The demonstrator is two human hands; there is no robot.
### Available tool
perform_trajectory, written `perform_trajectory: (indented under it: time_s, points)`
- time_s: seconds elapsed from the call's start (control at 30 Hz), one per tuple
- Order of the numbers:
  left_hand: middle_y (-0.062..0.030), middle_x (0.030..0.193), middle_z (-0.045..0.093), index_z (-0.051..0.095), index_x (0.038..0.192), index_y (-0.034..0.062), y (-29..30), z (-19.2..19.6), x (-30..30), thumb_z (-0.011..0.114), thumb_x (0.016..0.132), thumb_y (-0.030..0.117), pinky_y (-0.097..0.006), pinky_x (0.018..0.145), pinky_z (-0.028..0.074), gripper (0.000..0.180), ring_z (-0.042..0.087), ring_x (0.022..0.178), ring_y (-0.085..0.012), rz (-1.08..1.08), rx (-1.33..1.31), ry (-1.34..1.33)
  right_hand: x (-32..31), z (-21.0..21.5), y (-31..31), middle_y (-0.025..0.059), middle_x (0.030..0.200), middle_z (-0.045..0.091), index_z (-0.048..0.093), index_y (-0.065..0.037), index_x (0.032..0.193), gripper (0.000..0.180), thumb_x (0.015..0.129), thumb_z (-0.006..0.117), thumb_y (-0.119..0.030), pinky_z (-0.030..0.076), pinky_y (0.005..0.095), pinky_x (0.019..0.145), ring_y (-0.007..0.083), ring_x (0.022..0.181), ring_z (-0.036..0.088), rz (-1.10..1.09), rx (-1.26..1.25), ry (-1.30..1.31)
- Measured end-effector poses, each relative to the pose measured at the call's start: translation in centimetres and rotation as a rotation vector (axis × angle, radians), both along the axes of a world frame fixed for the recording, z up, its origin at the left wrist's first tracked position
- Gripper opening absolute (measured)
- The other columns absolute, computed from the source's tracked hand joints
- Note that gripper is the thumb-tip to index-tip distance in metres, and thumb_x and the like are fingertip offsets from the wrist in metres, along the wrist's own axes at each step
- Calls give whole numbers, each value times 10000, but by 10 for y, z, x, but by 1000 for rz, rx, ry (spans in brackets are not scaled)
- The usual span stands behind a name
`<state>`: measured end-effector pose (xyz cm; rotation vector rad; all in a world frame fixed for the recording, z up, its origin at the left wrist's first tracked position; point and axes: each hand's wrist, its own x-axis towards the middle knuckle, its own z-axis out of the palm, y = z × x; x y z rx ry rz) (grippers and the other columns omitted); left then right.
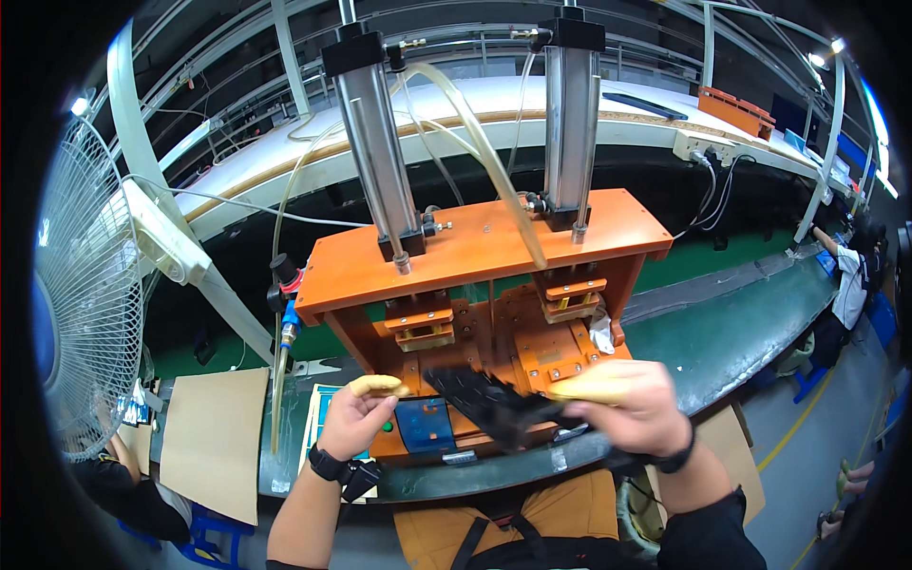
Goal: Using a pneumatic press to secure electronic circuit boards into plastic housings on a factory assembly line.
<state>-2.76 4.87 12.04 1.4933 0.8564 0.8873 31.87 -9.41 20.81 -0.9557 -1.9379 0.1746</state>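
Note:
In front of an orange two-cylinder press (456,242), my right hand (632,408) pinches one end of a flat black part (499,404). Motion smears that part, so its exact kind cannot be told. My left hand (356,418) is beside the press's front left corner, near a green button (388,427) and a blue panel (425,425). Its index finger and thumb are slightly apart with nothing visible between them; the other fingers are curled. Yellow covers show on fingers of both hands. The black part hangs before the press's orange fixtures (556,356).
A white fan (90,266) stands at the left, near a brown cardboard sheet (214,432) on the green bench (731,313). A hose (475,133) crosses above the press. Behind runs a white shelf (256,161) with a power strip (703,147). Other people sit at both sides.

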Motion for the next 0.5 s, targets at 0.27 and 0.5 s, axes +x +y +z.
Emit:
perform_trajectory:
  time_s: [0.27,0.5]
  points:
    - [-177,1159,654,615,1180,-28,54,8,55,666,878,138,-345,958,487,349,650,1065,-288,-33,324,324,179,-114,-103,78,850,703,657,-11,1038,187,967,607,-177,522,283,646,169,670,647,-284,1,1212]
    - [-117,1277,636,620,1261,133,96,4,60,555,962,254,-361,987,490,330,589,1181,-311,-65,530,933,286,-225,-62,73,973,719,670,-29,1094,205,994,581,-185,590,275,745,175,862,700,-290,-124,1667]
